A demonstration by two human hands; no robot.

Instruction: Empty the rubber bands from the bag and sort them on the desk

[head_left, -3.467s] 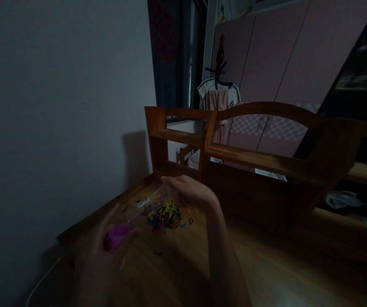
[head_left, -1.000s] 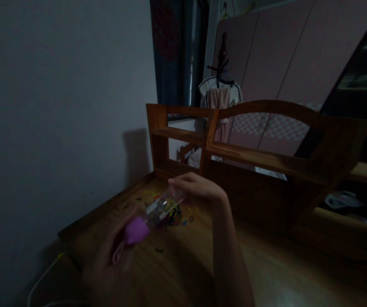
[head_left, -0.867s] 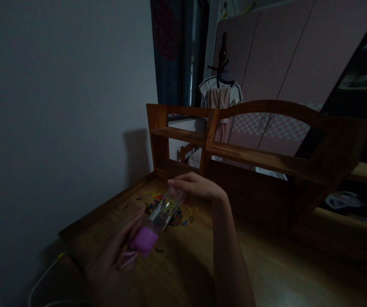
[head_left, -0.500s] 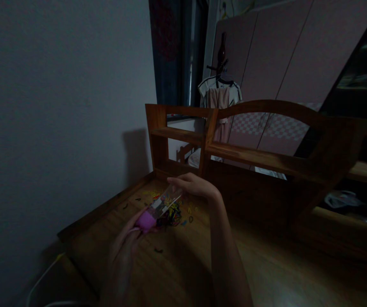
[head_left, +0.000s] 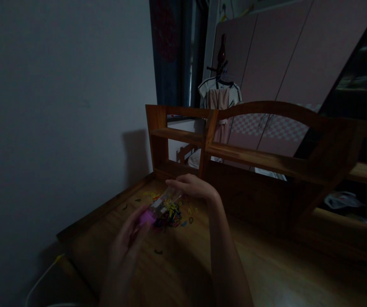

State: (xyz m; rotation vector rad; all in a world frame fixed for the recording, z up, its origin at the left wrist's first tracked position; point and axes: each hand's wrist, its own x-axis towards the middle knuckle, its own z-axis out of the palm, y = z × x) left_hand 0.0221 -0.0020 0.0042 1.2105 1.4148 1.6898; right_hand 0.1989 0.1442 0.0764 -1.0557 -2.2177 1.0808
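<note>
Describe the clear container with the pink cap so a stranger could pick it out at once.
On the wooden desk, find the colourful pile of small bands before the shelf unit. The clear container slants just above it, between right hand and left hand. Only it has a bright pink cap.

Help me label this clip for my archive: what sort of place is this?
Probably a bedroom at home, dimly lit. A wooden desk with a small shelf unit stands against the wall, clothes hang on a rack behind it, and pink wardrobe doors fill the back.
</note>
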